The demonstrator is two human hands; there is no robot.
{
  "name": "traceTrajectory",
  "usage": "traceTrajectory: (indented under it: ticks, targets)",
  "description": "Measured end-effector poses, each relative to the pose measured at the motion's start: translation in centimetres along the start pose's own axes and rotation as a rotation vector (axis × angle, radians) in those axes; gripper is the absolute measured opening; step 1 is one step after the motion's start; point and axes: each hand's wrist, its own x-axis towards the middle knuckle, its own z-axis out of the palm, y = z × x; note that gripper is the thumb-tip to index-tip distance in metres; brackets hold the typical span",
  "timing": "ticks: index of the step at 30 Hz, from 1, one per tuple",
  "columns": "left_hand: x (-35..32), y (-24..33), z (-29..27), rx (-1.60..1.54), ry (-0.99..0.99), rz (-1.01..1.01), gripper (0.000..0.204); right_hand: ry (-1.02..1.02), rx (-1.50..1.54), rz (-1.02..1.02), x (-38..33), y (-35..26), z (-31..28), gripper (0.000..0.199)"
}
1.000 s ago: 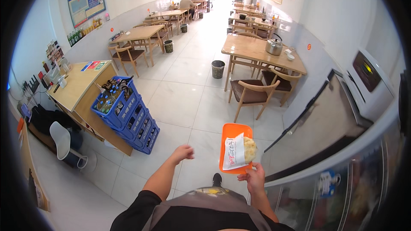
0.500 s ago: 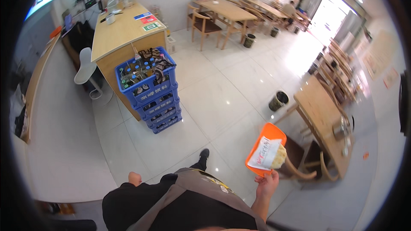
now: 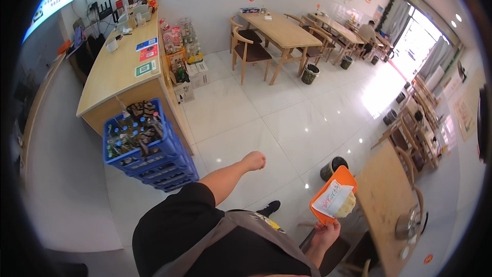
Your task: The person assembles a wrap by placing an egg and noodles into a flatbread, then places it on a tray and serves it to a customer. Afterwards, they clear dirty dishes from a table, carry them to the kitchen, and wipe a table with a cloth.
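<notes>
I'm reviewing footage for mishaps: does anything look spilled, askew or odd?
Mildly, yes: the bread pokes out of its paper sleeve and seems to overhang the side of the tray, which the right hand holds at one end, so it looks off-centre. Nothing looks spilled or damaged.

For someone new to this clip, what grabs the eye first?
Probably the bright orange tray at lower right, held in the right hand, with a flatbread in a white paper sleeve on it. Next come the stacked blue bottle crates by the wooden counter at left, and the glaring doorway at upper right.
</notes>
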Motion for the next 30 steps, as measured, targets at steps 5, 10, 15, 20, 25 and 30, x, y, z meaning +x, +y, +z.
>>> traceTrajectory:
  ticks: [5,10,15,20,25,30]
  targets:
    - [12.2,-0.2,2.3,0.178,0.071,-0.034,0.012,-0.074,-0.011,-0.020,16.5,-2.4,4.3,0.027]
    - [11.2,-10.9,3.4,0.628,-0.344,-0.319,0.006,-0.099,-0.047,0.021,32.2,-6.5,10.6,0.029]
    - [7.5,-17.5,5.7,0.619,-0.252,-0.463,0.014,-0.120,-0.060,0.009,47.0,-8.2,16.4,0.024]
    - [19.6,-19.9,6.1,0.244,0.051,-1.103,0.023,-0.049,-0.082,0.010,60.2,-8.1,22.7,0.020]
    - [54.0,-12.4,-1.5,0.468,-0.093,-0.674,0.014,-0.023,-0.049,0.019,71.8,-10.8,29.8,0.021]
    - [88.7,5.3,-5.4,0.298,0.064,-0.380,0.021,0.040,0.027,0.001,83.8,-13.3,34.2,0.024]
